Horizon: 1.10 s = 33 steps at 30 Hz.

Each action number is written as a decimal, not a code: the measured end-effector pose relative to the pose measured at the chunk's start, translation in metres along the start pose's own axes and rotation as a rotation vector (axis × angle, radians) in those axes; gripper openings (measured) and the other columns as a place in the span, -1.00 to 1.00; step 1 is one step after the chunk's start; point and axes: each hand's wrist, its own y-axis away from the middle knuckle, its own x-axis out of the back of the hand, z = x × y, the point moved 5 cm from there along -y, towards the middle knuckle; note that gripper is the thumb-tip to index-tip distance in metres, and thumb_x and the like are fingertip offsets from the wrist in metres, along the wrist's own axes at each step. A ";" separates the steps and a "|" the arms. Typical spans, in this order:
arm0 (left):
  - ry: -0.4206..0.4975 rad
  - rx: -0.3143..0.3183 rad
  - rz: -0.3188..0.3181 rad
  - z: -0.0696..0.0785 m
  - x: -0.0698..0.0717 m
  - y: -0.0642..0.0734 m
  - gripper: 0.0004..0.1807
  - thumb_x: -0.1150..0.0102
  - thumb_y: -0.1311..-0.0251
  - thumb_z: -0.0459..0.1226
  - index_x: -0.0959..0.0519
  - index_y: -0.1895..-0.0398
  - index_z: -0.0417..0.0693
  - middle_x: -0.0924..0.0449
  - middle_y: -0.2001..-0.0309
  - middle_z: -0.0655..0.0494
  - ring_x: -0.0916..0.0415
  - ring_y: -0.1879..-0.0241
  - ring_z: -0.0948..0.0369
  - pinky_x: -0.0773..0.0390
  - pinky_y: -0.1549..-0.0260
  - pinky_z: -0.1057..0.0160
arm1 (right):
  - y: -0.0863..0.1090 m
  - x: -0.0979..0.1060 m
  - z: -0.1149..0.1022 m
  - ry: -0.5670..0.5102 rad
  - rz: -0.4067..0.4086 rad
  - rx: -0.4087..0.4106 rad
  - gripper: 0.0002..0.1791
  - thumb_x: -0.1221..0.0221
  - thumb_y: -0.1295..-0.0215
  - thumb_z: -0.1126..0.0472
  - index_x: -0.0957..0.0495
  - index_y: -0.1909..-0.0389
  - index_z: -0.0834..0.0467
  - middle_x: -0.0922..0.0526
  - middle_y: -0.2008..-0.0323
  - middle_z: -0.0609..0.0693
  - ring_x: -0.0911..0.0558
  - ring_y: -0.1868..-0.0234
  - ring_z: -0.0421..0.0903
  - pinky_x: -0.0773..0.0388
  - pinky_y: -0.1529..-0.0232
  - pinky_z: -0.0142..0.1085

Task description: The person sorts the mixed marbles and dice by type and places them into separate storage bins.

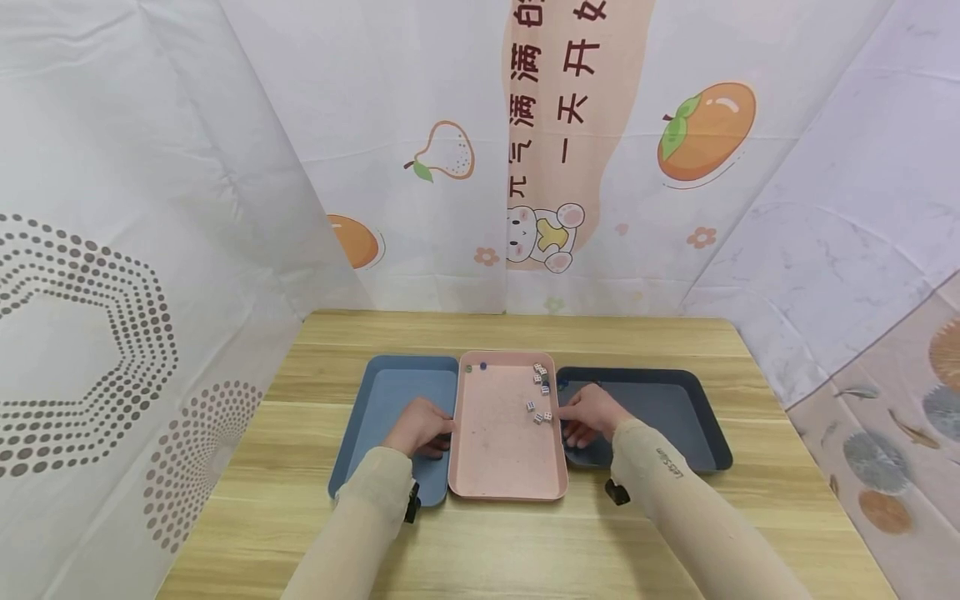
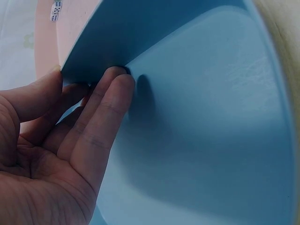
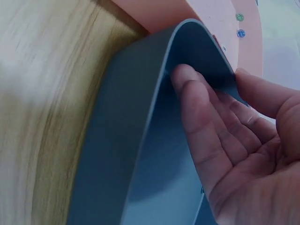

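Note:
A light blue tray (image 1: 395, 382), a pink tray (image 1: 502, 467) and a dark navy tray (image 1: 675, 417) stand side by side on the table. My left hand (image 1: 422, 427) pinches the light blue tray's right wall, thumb at the rim and fingers inside, as the left wrist view shows. On the other side, my right hand (image 1: 591, 413) pinches the navy tray's left wall the same way. Several white dice (image 1: 538, 417) lie along the pink tray's right side. A green bead (image 1: 468, 368) and a blue bead (image 1: 483, 366) sit in its far left corner.
Small dark blue pieces (image 1: 562, 384) lie in the navy tray's far left corner, beyond my right hand. The wooden table (image 1: 495, 550) runs up to a printed curtain (image 1: 420, 208) at the back, with cloth hanging at both sides.

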 end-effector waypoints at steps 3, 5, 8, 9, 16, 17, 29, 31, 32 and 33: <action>0.007 0.001 0.001 0.000 0.000 -0.001 -0.76 -0.32 -0.29 -0.35 -0.73 0.05 -0.33 -0.71 0.41 -0.04 -0.69 0.48 0.16 -0.74 0.46 0.12 | 0.000 0.001 -0.001 0.003 -0.007 -0.015 -0.71 -0.27 -0.43 0.18 -0.72 0.39 0.34 -0.74 0.48 0.20 -0.73 0.56 -0.08 -0.73 0.44 -0.22; 0.013 0.003 -0.001 0.000 -0.001 -0.001 -0.74 -0.32 -0.29 -0.35 -0.72 0.02 -0.34 -0.71 0.39 -0.04 -0.69 0.47 0.16 -0.74 0.45 0.13 | -0.001 0.001 -0.001 0.008 -0.014 -0.022 -0.71 -0.27 -0.43 0.19 -0.72 0.39 0.34 -0.74 0.49 0.19 -0.73 0.56 -0.09 -0.73 0.43 -0.22; 0.012 0.005 -0.003 0.000 -0.001 -0.002 -0.74 -0.32 -0.29 -0.36 -0.72 0.02 -0.35 -0.71 0.38 -0.04 -0.69 0.47 0.16 -0.74 0.45 0.13 | -0.002 0.002 -0.001 0.006 -0.029 -0.030 -0.72 -0.26 -0.43 0.21 -0.72 0.39 0.35 -0.75 0.49 0.20 -0.74 0.55 -0.08 -0.74 0.41 -0.22; 0.010 0.007 -0.003 0.000 -0.001 -0.002 -0.74 -0.32 -0.29 -0.36 -0.72 0.03 -0.34 -0.71 0.38 -0.04 -0.69 0.47 0.16 -0.74 0.45 0.14 | -0.003 0.002 -0.001 0.003 -0.034 -0.033 -0.73 -0.26 -0.43 0.22 -0.72 0.38 0.36 -0.75 0.49 0.20 -0.74 0.55 -0.08 -0.74 0.41 -0.21; -0.032 0.005 0.010 0.003 -0.001 -0.002 -0.79 -0.34 -0.27 -0.37 -0.75 0.10 -0.32 -0.72 0.29 -0.07 -0.68 0.47 0.13 -0.74 0.45 0.14 | -0.005 -0.001 -0.003 0.005 -0.042 -0.039 -0.74 -0.27 -0.41 0.26 -0.70 0.39 0.39 -0.75 0.48 0.24 -0.76 0.53 -0.04 -0.75 0.40 -0.19; -0.044 0.000 0.015 0.004 0.000 -0.001 -0.79 -0.35 -0.26 -0.37 -0.76 0.10 -0.32 -0.72 0.28 -0.06 -0.68 0.47 0.13 -0.74 0.44 0.13 | -0.005 -0.002 -0.003 0.013 -0.041 -0.034 -0.74 -0.27 -0.41 0.26 -0.70 0.40 0.39 -0.75 0.48 0.24 -0.76 0.53 -0.04 -0.75 0.40 -0.19; -0.283 -0.176 0.169 0.039 0.020 0.003 -0.78 -0.29 -0.35 -0.25 -0.78 0.39 -0.19 -0.66 0.58 -0.05 -0.65 0.55 0.09 -0.48 0.61 0.28 | -0.003 -0.002 -0.006 0.029 -0.011 -0.040 -0.74 -0.26 -0.40 0.28 -0.71 0.46 0.36 -0.74 0.53 0.20 -0.76 0.53 -0.03 -0.75 0.38 -0.18; -0.258 -0.215 0.183 0.047 0.021 0.002 -0.82 -0.29 -0.36 -0.25 -0.80 0.19 -0.17 -0.73 0.45 -0.05 -0.67 0.54 0.10 -0.49 0.61 0.30 | -0.005 -0.002 -0.005 0.034 -0.012 -0.042 -0.74 -0.26 -0.40 0.28 -0.71 0.46 0.35 -0.74 0.54 0.19 -0.75 0.54 -0.04 -0.75 0.39 -0.19; -0.238 -0.233 0.185 0.051 0.021 0.002 -0.79 -0.30 -0.36 -0.24 -0.79 0.08 -0.15 -0.75 0.41 -0.04 -0.67 0.54 0.09 -0.51 0.60 0.30 | -0.005 -0.001 -0.005 0.035 -0.012 -0.043 -0.74 -0.26 -0.40 0.27 -0.71 0.46 0.35 -0.74 0.54 0.19 -0.75 0.55 -0.05 -0.75 0.39 -0.19; -0.222 -0.243 0.180 0.054 0.020 0.002 -0.75 -0.30 -0.36 -0.23 -0.77 0.00 -0.13 -0.76 0.35 -0.05 -0.68 0.53 0.09 -0.53 0.58 0.30 | -0.005 -0.001 -0.005 0.035 -0.011 -0.042 -0.73 -0.27 -0.40 0.27 -0.71 0.47 0.34 -0.74 0.54 0.18 -0.75 0.55 -0.05 -0.75 0.40 -0.19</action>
